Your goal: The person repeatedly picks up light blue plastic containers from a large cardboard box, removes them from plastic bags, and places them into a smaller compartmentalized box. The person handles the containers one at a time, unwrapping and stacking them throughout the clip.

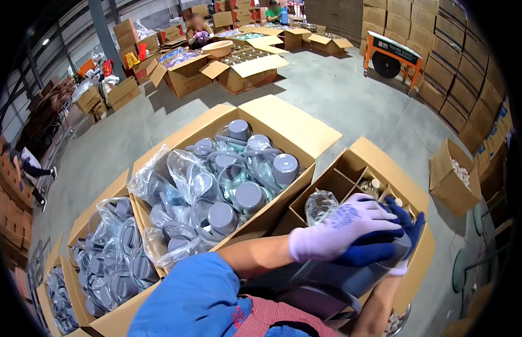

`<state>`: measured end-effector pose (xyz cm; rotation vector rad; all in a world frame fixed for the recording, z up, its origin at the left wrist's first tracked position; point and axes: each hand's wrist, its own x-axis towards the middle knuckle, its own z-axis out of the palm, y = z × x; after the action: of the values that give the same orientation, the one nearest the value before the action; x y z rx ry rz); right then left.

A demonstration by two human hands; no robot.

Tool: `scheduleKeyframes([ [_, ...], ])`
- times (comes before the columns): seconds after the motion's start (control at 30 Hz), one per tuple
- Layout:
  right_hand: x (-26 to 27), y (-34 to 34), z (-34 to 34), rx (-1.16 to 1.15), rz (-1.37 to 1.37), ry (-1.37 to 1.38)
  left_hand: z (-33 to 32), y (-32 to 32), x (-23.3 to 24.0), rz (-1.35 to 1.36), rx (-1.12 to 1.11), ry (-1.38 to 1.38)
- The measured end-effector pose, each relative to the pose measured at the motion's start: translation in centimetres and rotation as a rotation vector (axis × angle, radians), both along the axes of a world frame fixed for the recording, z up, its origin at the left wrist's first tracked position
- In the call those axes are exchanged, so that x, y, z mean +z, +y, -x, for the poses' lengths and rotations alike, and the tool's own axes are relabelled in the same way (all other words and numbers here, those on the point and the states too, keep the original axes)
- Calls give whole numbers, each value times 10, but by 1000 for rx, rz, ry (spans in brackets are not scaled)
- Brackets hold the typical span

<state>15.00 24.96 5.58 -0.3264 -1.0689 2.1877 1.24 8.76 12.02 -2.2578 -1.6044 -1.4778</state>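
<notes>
A grey vacuum jug [328,276] with a large curved handle lies tilted close against my body. My left hand [351,227], in a lilac glove with a blue palm, is curled over the jug's upper end. Beyond that end my right hand [408,225], gloved alike, grips from the far side with its fingers pointing up; part of it is hidden. Behind both hands stands an open carton [376,158] with cardboard dividers. A clear plastic bag [322,206] sits in one compartment, and bottles with pale tops [374,184] show in others.
At the left, an open carton [286,118] holds several grey lidded jugs in plastic bags; more filled cartons [113,318] adjoin it. A box of small white pieces [446,181] stands right. Farther off are an orange-framed machine [391,61], stacked cartons [444,63] and people [198,31].
</notes>
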Motion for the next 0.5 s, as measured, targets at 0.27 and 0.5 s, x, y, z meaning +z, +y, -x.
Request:
scheduleKeyframes([
  [0.27, 8, 14, -29, -94, -101, -109, 32, 1, 2, 147, -38, -123],
  [0.5, 30, -33, -20, -182, -609, -327, 47, -2, -16, 185, -287, -355],
])
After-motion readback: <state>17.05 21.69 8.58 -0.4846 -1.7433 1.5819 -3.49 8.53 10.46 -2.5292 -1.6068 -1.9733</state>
